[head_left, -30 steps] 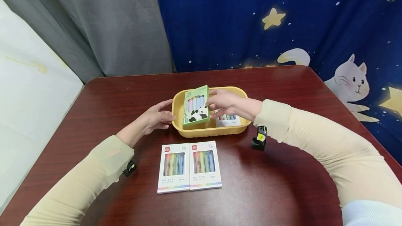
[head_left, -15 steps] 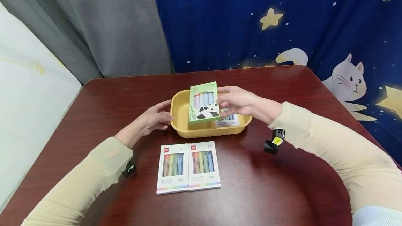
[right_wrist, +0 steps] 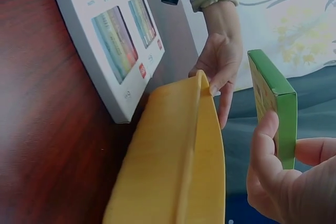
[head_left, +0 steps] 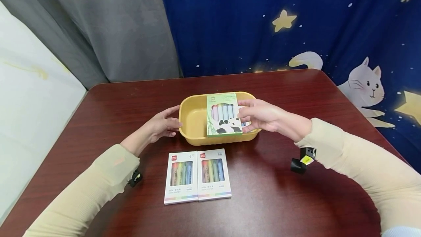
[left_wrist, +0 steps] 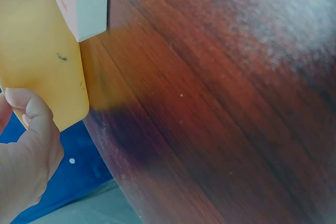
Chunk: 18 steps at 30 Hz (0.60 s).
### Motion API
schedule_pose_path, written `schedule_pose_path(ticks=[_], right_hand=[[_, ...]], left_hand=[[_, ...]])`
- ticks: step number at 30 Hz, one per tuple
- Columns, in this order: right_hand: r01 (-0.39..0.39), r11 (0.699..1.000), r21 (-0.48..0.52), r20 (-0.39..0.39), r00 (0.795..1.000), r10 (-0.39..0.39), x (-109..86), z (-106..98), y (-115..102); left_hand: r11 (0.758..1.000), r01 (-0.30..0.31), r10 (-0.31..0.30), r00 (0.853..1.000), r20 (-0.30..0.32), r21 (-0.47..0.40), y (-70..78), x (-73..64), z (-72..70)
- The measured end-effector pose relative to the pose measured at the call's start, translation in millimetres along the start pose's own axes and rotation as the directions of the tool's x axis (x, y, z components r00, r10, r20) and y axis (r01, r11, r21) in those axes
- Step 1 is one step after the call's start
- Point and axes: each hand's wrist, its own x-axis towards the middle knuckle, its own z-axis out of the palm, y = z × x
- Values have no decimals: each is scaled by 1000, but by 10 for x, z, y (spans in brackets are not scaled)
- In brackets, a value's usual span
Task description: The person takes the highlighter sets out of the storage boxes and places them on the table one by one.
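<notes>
My right hand (head_left: 260, 114) grips a green panda-print box of markers (head_left: 224, 114) by its right edge, thumb on one broad face and fingers on the other in the right wrist view. The box is over the middle-right of a yellow plastic basket (head_left: 194, 123), its window side facing up. Part of a white pack of pens (head_left: 243, 123) inside the basket peeks between the right fingers; the rest is hidden by hand and box. At the basket's left end, my left hand (head_left: 162, 123) rests spread fingertips against the rim.
Two white highlighter packs (head_left: 197, 175) lie side by side in front of the basket, colour strips toward me. The dark red wooden table (head_left: 138, 94) ends at a grey curtain (head_left: 131, 28) and a blue star-patterned curtain (head_left: 230, 28).
The right hand has carried the green marker box rightward across the basket, and the box has turned from tilted to nearly straight. The left hand and the highlighter packs have stayed put.
</notes>
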Motion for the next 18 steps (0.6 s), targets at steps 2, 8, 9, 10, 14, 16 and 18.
schedule_pose_path(ticks=[2, 8, 9, 10, 14, 16, 18], right_hand=[[-3, 1000, 18, 9, 1000, 3, -37, -19, 32], [-10, 998, 68, 46, 999, 6, -152, -69, 115], [-7, 997, 74, 58, 998, 2, -172, -77, 128], [-2, 997, 77, 70, 998, -3, -192, -86, 142], [15, 997, 82, 107, 994, -24, -267, -124, 199], [24, 997, 75, 116, 993, -33, -304, -139, 230], [30, 997, 70, 127, 991, -38, -335, -153, 265]], left_hand=[[1000, -2, 2, 1000, 5, 3, 2, -1, -1], [1000, -7, 7, 1000, 19, -5, 9, -7, -1], [1000, -6, 6, 1000, 19, -7, 10, -9, 1], [1000, -5, 6, 1000, 17, -10, 10, -10, 2], [1000, -2, 2, 1000, 10, -13, 6, -9, 6], [1000, -2, 2, 1000, 8, -13, 5, -11, 10], [1000, -4, 4, 1000, 8, -11, 8, -15, 12]])
